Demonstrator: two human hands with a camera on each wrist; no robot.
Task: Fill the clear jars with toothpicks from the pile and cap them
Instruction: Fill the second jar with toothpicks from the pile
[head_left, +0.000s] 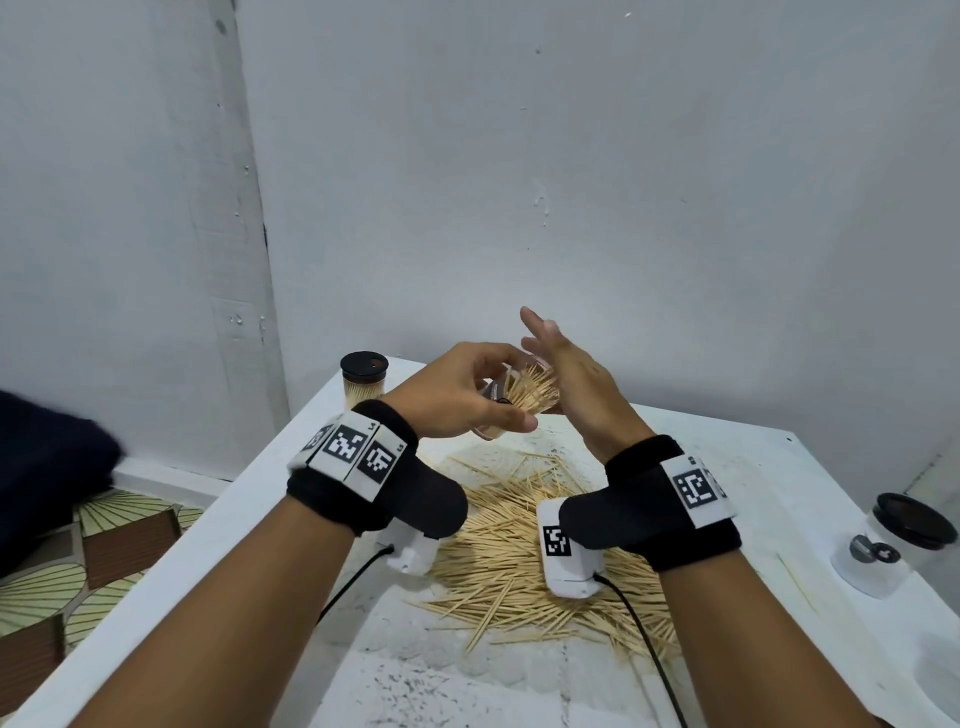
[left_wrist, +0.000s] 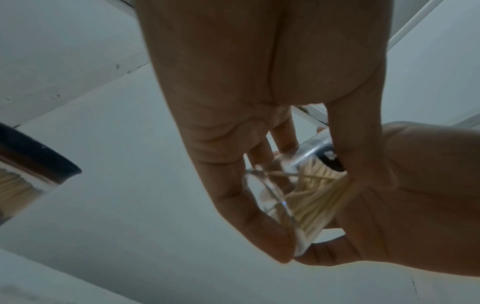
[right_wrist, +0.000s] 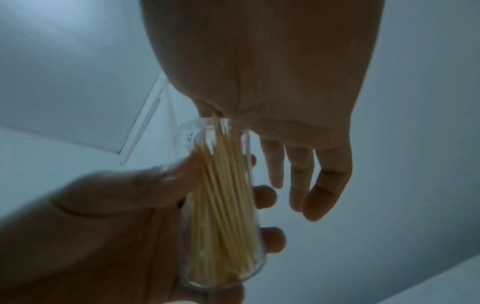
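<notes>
Wooden toothpicks bristle from a clear jar tilted above the white surface, the left hand curled round it, the right hand flat and spread against the tips; the pile lies below. From the left wrist, fingers clasp the glass. From the right wrist, straight fingers extend beyond the jar's mouth. A steeper tilt could spill the sticks.
</notes>
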